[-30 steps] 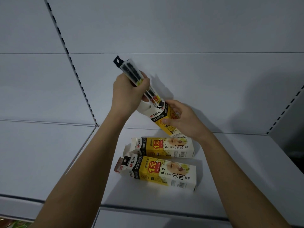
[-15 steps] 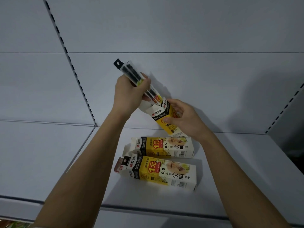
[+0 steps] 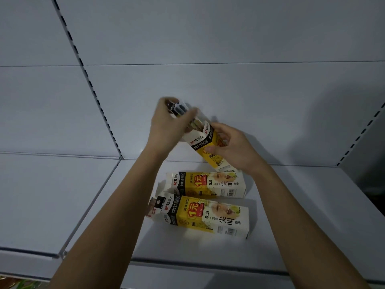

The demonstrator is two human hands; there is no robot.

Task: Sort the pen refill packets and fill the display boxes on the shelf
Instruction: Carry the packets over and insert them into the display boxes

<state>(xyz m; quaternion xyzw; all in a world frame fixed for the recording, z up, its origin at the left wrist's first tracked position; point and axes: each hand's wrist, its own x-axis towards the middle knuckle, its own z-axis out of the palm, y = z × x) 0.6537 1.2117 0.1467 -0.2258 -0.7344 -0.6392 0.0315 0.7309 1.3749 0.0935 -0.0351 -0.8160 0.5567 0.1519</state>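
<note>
Refill packets (image 3: 179, 110), a small bunch, stick out of the open top of a tilted box (image 3: 208, 146) held in the air above the shelf (image 3: 291, 205); the rest of the bunch is inside it or hidden. Left hand (image 3: 166, 126), up and left of the tilted box, is curled round the bunch's upper ends; motion blur hides the finger detail. Right hand (image 3: 233, 148) grips the tilted box lower down, thumb on its yellow face, fingers wrapped behind. Just below the tilted box, a second box (image 3: 208, 184) lies flat on the shelf, open end to the left. Below the tilted box again and nearer the shelf's front edge lies a third box (image 3: 208, 217), a dark packet top (image 3: 155, 206) poking from its left end.
</note>
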